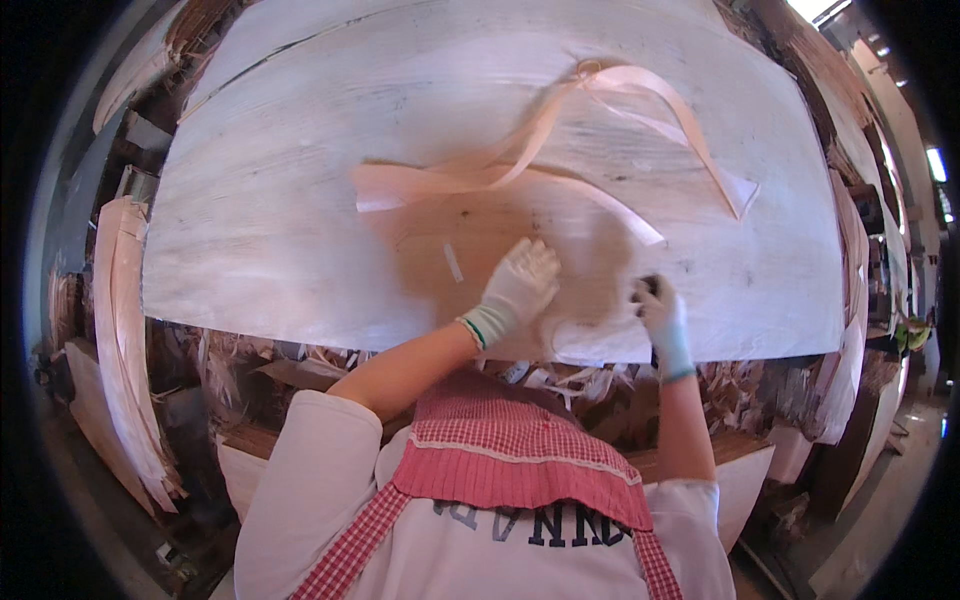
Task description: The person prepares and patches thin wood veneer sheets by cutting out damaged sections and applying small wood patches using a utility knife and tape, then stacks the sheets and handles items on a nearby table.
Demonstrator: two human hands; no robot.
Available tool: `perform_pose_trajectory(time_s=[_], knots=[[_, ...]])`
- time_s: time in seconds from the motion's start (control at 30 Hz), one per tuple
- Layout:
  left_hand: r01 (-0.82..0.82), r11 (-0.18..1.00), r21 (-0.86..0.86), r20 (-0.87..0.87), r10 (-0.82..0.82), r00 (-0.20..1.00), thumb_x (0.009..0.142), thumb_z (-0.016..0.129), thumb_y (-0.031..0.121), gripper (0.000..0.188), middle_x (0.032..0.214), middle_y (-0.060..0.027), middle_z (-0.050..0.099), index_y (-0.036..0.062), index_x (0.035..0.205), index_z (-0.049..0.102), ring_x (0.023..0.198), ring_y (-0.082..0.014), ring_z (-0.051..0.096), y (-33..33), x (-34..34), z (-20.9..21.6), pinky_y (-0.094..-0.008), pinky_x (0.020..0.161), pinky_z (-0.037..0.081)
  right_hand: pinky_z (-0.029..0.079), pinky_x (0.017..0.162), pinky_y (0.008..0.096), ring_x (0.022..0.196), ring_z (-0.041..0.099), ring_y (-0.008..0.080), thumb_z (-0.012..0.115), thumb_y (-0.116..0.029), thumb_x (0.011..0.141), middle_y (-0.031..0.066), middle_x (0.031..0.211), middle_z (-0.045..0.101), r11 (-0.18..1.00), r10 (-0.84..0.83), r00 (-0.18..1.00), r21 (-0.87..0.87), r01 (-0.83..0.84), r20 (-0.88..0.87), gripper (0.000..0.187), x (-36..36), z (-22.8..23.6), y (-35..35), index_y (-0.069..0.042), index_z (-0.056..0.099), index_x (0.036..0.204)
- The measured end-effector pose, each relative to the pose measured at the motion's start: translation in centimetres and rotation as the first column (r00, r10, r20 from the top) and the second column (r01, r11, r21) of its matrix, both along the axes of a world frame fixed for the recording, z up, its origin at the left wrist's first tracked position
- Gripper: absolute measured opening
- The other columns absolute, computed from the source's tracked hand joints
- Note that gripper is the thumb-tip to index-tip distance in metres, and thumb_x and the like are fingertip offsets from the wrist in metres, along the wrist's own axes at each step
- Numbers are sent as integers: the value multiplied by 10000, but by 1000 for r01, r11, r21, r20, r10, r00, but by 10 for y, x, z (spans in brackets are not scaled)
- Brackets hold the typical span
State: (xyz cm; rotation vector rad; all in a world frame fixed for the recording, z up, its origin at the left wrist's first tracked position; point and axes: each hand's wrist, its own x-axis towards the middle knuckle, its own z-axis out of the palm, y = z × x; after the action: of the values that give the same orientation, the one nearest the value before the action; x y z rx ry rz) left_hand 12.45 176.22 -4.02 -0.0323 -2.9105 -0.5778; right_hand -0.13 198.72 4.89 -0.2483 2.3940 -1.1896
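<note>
A wide, pale wood veneer sheet [300, 270] lies in front of me. My left hand [522, 283], in a white glove with a green cuff edge, rests palm down on its near middle, the fingers stretched forward and slightly bent. My right hand [662, 310], gloved as well, is closed at the near right part of the sheet. A small dark thing [648, 287] shows at its fingers, too small to name. Beyond both hands lie long, curled veneer strips [590, 190]. Left of my left hand is a short white strip [453, 262].
Torn veneer scraps [590, 385] fill the space below the sheet's near edge. A bundle of long veneer pieces [122, 330] stands at the left. More veneer [850, 260] hangs along the right side. A long crack [260, 65] runs across the sheet's far left.
</note>
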Motion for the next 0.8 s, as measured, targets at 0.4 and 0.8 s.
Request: perform_pose_trajectory(time_s=[0.4, 0.8], knots=[[-41, 949, -312, -313, -62, 948, 739, 590, 97, 138, 740, -62, 541, 144, 869, 581, 816, -255, 566, -50, -59, 57, -398, 728, 464, 327, 436, 177, 509, 425, 29, 527, -113, 970, 35, 763, 618, 801, -501, 799, -527, 283, -333, 110, 66, 183, 17, -34, 555, 1042], [93, 584, 806, -20, -130, 991, 873, 624, 90, 193, 999, -95, 636, 25, 1055, 618, 959, -233, 619, -114, 67, 214, -366, 874, 481, 495, 641, 233, 725, 616, 90, 624, -1, 886, 69, 852, 668, 914, 93, 954, -357, -195, -284, 126, 92, 189, -131, -10, 568, 998]])
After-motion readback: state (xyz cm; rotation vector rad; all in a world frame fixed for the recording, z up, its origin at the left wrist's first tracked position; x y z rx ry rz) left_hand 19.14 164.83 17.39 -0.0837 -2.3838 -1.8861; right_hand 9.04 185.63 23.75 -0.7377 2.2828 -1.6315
